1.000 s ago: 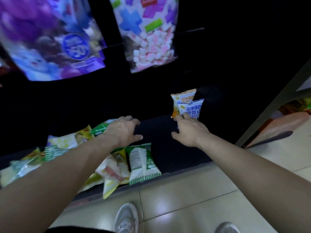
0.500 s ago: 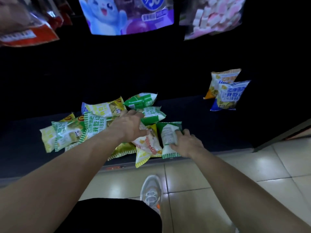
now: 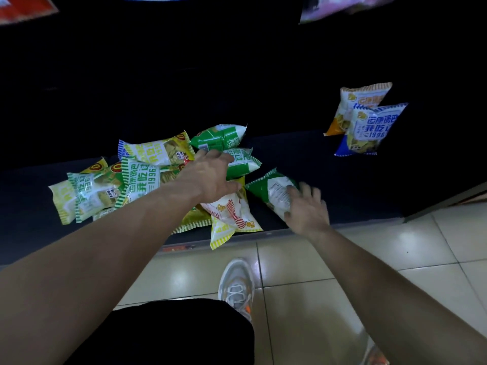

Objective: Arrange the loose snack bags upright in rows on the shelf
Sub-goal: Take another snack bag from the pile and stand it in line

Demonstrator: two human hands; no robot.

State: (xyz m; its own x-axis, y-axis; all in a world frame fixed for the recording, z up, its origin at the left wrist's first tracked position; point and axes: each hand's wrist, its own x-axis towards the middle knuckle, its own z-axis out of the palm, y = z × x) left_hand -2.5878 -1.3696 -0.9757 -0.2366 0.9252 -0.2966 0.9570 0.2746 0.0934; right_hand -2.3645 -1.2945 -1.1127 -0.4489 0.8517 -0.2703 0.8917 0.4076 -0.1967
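A loose heap of green, yellow and white snack bags (image 3: 137, 180) lies flat on the dark bottom shelf (image 3: 303, 156). My left hand (image 3: 210, 175) rests on the heap with spread fingers, over a white-and-red bag (image 3: 232, 209). My right hand (image 3: 305, 209) grips a green-and-white bag (image 3: 271, 188), which is tilted and lifted at the heap's right edge. At the shelf's far right a blue bag (image 3: 371, 130) stands upright in front of an orange one (image 3: 361, 98).
The shelf's front edge (image 3: 184, 246) runs just above the tiled floor (image 3: 395, 259). My shoe (image 3: 237, 285) stands close below it. Large bags hang overhead at the top corners (image 3: 342, 6). A grey upright post (image 3: 469, 191) bounds the shelf on the right.
My right hand came back from the upright bags to the heap, took the green-and-white bag and has lifted it, tilting it rightwards. The view has tilted down and left.
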